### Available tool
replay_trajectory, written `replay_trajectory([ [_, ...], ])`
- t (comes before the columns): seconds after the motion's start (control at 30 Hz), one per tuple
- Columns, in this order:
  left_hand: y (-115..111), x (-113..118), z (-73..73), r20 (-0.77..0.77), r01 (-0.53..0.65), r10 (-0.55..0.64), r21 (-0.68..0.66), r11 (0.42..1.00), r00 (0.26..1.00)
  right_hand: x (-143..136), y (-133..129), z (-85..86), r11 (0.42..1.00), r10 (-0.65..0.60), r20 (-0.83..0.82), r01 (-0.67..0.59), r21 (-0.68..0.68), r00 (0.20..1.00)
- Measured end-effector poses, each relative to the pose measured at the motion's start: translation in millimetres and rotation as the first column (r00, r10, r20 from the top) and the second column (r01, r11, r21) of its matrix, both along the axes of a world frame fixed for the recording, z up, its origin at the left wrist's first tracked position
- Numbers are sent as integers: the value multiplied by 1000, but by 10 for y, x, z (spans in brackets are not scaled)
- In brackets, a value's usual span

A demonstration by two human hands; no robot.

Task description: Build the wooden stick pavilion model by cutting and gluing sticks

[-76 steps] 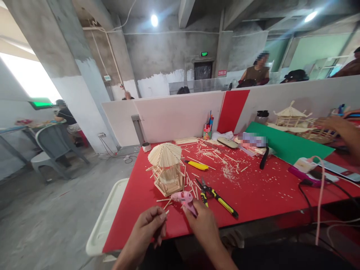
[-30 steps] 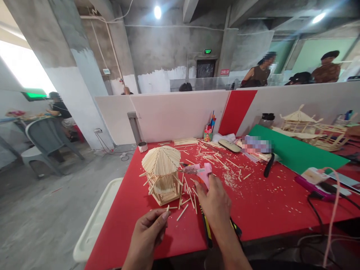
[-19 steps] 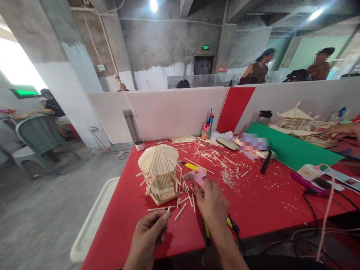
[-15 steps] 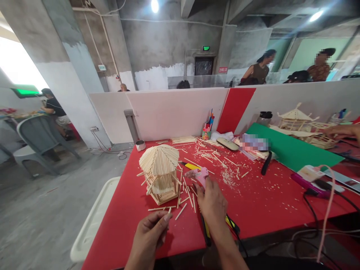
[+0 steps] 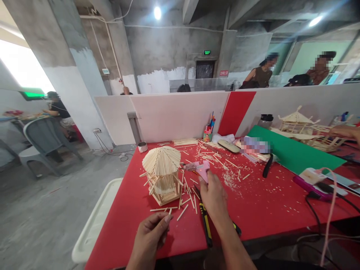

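Observation:
Between the thumb and fingers of my left hand (image 5: pixel 154 230) is a short wooden stick (image 5: pixel 170 212), held near the front of the table. My right hand (image 5: pixel 214 193) is wrapped round the handle of a pink hot glue gun (image 5: pixel 201 169), whose nozzle points left. Close to that nozzle stands a small pavilion (image 5: pixel 161 174) built of wooden sticks, with a sloping roof. Loose sticks (image 5: pixel 183 212) lie in front of it and to its right. Black and yellow pliers (image 5: pixel 205 221) rest beside my right wrist, partly hidden by it.
The red table (image 5: pixel 258 210) carries wood scraps, a pen cup (image 5: pixel 208 135) and a small tin (image 5: pixel 142 146). A green board (image 5: pixel 295 150) lies to the right, near another person's hand (image 5: pixel 345 132). Cables (image 5: pixel 327 221) hang over the front right edge. A white partition (image 5: pixel 180 116) stands behind.
My right hand has raised the glue gun slightly, uncovering more of the pliers. My left hand stays nearly in place with its stick. The whole view has shifted a little.

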State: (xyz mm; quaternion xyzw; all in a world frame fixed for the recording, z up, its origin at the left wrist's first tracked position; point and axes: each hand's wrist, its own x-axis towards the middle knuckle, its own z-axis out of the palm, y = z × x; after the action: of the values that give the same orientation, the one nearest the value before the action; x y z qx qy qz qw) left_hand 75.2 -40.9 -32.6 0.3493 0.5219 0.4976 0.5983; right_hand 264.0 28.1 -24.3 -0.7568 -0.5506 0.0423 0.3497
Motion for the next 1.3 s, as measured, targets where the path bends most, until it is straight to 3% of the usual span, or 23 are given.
replay_trajectory([
  [0.27,-10,44,-3,0,32,-32,3,999,999,127,-172,-18,995,31,-53,-26,97,998],
  [0.47,-6,77,-3,-5,42,-42,3,999,999,111,-192,30,995,-69,9,70,-73,998],
  [0.63,-22,53,-1,-12,33,-33,12,999,999,81,-187,-37,990,0,-29,-4,-138,1000],
  [0.83,-33,52,-11,-11,9,-9,-3,1000,1000,120,-371,-158,980,58,-70,-71,-188,996],
  [1.0,-28,103,-14,-8,14,-14,-13,1000,1000,172,-456,-211,976,176,-161,-193,-101,971],
  [1.17,-41,93,-4,-8,2,-2,-2,1000,1000,175,-353,-251,995,58,-153,-69,-66,987],
  [1.3,-55,66,-5,-10,-10,10,1,1000,1000,122,-302,-322,995,80,-163,-89,-47,983],
])
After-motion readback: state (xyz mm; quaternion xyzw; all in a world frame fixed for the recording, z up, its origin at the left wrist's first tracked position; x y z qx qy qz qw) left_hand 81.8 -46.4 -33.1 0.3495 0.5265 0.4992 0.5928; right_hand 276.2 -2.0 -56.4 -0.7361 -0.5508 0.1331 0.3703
